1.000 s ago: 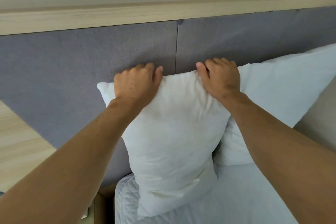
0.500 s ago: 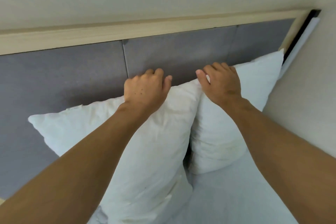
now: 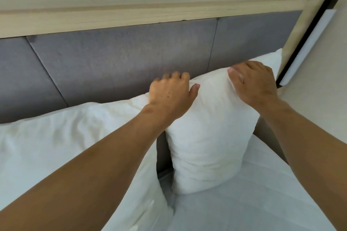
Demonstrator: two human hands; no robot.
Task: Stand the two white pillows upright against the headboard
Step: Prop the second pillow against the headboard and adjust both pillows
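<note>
Left pillow (image 3: pixel 62 137): stands on the bed (image 3: pixel 253 202), back edge against the grey headboard (image 3: pixel 122 58), top edge leaning slightly to the left. A narrow gap, through which the headboard shows, separates it from the right pillow (image 3: pixel 210 137).

Left hand (image 3: pixel 170 95): fingers (image 3: pixel 175 76) curled over the top left corner of the right pillow, thumb on the front face, clamped on the fabric.

Right pillow: upright on its short end, top edge touching the headboard.

Right hand (image 3: pixel 253 82): fingers together and laid over the top right corner, pressing down; whether they pinch the fabric cannot be told.

Procedure, as judged: press both corners back evenly until the top edge seats flat, then release both hands together so the pillow does not tip forward.

Clearance: the side wall (image 3: pixel 319 118) and the wooden frame edge (image 3: pixel 293 37) stand just beside the right pillow, leaving little room rightward; open headboard lies to the left
</note>
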